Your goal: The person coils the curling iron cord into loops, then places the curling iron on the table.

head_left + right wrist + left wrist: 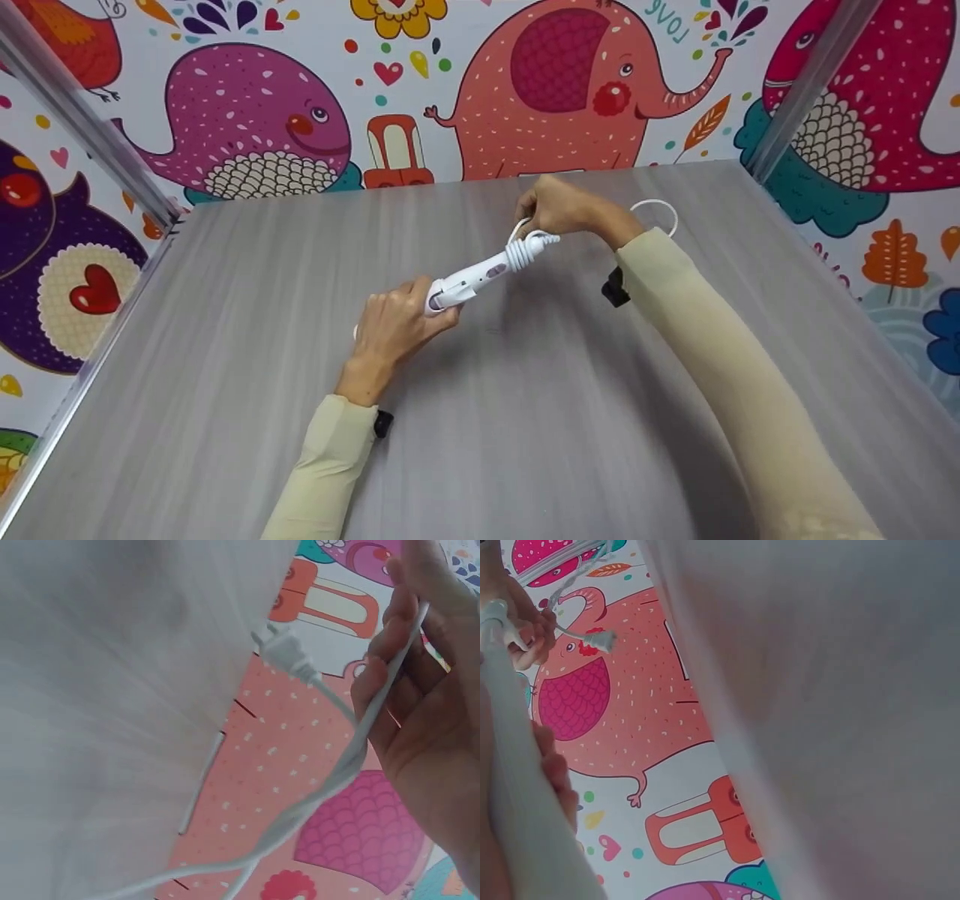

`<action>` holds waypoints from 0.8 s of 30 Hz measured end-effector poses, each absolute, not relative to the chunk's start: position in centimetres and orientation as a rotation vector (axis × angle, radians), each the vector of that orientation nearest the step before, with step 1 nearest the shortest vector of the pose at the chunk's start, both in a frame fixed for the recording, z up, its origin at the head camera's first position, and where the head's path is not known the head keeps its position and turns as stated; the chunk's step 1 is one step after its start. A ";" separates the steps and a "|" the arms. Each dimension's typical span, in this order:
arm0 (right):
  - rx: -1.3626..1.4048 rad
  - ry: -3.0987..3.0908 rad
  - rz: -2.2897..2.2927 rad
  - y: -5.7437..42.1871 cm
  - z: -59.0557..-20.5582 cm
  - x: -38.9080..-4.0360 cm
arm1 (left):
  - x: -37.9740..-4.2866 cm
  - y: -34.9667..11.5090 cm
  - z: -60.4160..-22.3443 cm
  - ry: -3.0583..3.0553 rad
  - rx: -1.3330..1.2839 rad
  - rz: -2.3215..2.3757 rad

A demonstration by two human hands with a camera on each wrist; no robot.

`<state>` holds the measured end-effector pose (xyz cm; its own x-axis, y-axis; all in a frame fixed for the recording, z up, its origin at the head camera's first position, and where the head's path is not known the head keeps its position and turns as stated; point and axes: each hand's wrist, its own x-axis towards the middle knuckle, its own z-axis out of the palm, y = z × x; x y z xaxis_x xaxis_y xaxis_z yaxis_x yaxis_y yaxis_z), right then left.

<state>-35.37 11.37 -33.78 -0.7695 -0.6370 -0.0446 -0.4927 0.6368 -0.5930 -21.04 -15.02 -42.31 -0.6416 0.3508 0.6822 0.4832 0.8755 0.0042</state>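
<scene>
My left hand (397, 319) grips the far body of a white hair iron (472, 279), which slants up to the right above the table. White cord (519, 255) is coiled round the iron's swivel end. Just beyond that end, my right hand (559, 206) holds the cord with bent fingers. In the right wrist view, the cord (322, 795) crosses the fingers and twists with another strand, and a two-prong plug (285, 652) dangles beside them. The left wrist view has the iron's pale body (525, 787) close up, with the plug (600, 640) past its end.
A grey wood-grain table (247, 300) lies under both hands. Behind it stands a wall panel (420, 82) printed with cartoon animals, with metal posts (814, 86) at its corners. A loop of cord (671, 206) sticks out behind the right wrist.
</scene>
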 end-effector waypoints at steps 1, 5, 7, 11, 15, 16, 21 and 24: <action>-0.932 2.615 -0.827 11.4 -33.6 -35.3 | -21.0 -15.0 -42.2 -2.321 -0.600 -0.239; -0.953 2.607 -0.813 11.1 -32.6 -34.8 | -20.9 -15.0 -41.9 -2.300 -0.621 -0.221; -0.955 2.599 -0.774 10.7 -32.1 -34.4 | -20.9 -15.0 -41.9 -2.307 -0.637 -0.217; -0.970 2.639 -0.676 9.9 -31.2 -33.5 | -21.0 -15.1 -42.1 -2.326 -0.647 -0.266; -1.012 2.733 -0.566 9.4 -30.8 -32.8 | -21.2 -15.2 -42.4 -2.317 -0.632 -0.306; -1.024 2.767 -0.514 9.3 -30.7 -32.7 | -21.2 -15.2 -42.5 -2.314 -0.628 -0.301; -1.115 2.974 -0.099 9.0 -30.7 -32.1 | -21.4 -15.2 -43.0 -2.302 -0.622 -0.249; -1.131 3.091 0.156 9.0 -30.6 -31.8 | -21.3 -15.1 -43.0 -2.301 -0.619 -0.227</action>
<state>-31.82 8.95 -30.63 -0.7539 -0.6476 0.1110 -0.6331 0.7612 0.1409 -21.34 -15.14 -42.95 -0.6174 0.3663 0.6961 0.4954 0.8685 -0.0177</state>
